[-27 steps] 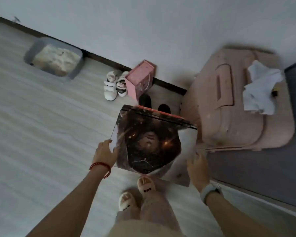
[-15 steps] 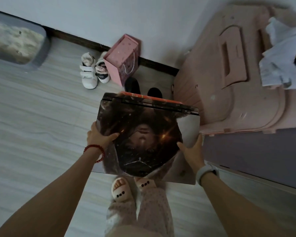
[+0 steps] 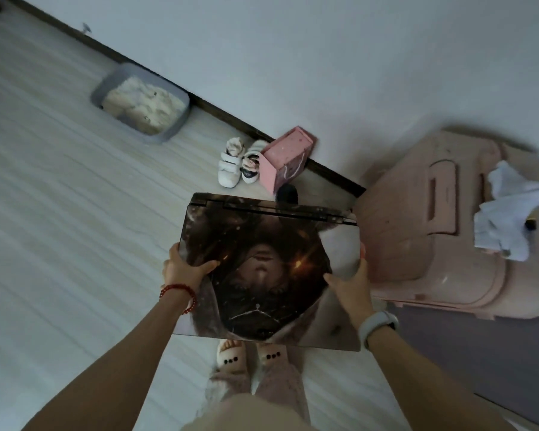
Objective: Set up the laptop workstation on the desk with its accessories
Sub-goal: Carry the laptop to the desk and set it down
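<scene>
- Closed laptop with dark printed portrait skin on its lid [image 3: 262,269] held flat in the air above the pale wood-plank floor [image 3: 59,244], over slippered feet, hinge edge away from the body.
- Left hand [image 3: 184,269] clamped on the left edge, thumb over the lid; right hand [image 3: 350,287] clamped on the right edge likewise.
- No table in view; no charger, mouse or other accessory visible.
- Judged very early: laptop picked up only. Left: carry to table, set down, open, fetch and connect accessories.
- Nearby: pink hard-shell suitcase [image 3: 417,228], pink paper gift bag [image 3: 280,163], grey litter tray [image 3: 171,129].
</scene>
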`<state>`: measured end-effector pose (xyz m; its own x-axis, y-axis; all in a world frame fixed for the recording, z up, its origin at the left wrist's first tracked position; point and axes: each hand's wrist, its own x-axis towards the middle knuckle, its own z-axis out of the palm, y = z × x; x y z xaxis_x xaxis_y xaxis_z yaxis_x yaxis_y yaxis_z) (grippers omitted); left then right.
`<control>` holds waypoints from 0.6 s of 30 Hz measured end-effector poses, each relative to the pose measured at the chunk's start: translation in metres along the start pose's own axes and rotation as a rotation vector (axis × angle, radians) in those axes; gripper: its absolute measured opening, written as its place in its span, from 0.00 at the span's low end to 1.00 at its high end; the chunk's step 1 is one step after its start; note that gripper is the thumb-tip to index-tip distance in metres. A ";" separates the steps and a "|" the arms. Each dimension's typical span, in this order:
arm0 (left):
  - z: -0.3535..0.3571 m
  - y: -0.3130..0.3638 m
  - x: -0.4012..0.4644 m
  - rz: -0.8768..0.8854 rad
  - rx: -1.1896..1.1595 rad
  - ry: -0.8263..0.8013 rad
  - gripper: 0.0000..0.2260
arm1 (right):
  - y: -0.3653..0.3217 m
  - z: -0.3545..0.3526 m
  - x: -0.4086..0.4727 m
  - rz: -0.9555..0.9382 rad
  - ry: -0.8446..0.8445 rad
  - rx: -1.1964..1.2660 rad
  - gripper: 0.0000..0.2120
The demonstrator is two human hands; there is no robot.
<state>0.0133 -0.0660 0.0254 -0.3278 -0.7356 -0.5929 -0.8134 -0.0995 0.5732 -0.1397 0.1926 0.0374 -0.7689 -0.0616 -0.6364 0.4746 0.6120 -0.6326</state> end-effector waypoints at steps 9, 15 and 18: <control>-0.167 -0.034 -0.079 -0.121 -0.170 0.394 0.40 | -0.149 0.078 -0.087 -0.404 -0.260 -0.261 0.35; -0.284 -0.118 -0.141 -0.249 -0.340 0.672 0.37 | -0.210 0.197 -0.199 -0.617 -0.490 -0.439 0.39; -0.340 -0.176 -0.167 -0.295 -0.456 0.780 0.34 | -0.221 0.262 -0.270 -0.693 -0.551 -0.536 0.39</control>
<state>0.3746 -0.1533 0.2158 0.4087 -0.8624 -0.2987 -0.4917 -0.4838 0.7240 0.0755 -0.1322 0.2334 -0.4344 -0.8037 -0.4066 -0.3539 0.5674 -0.7435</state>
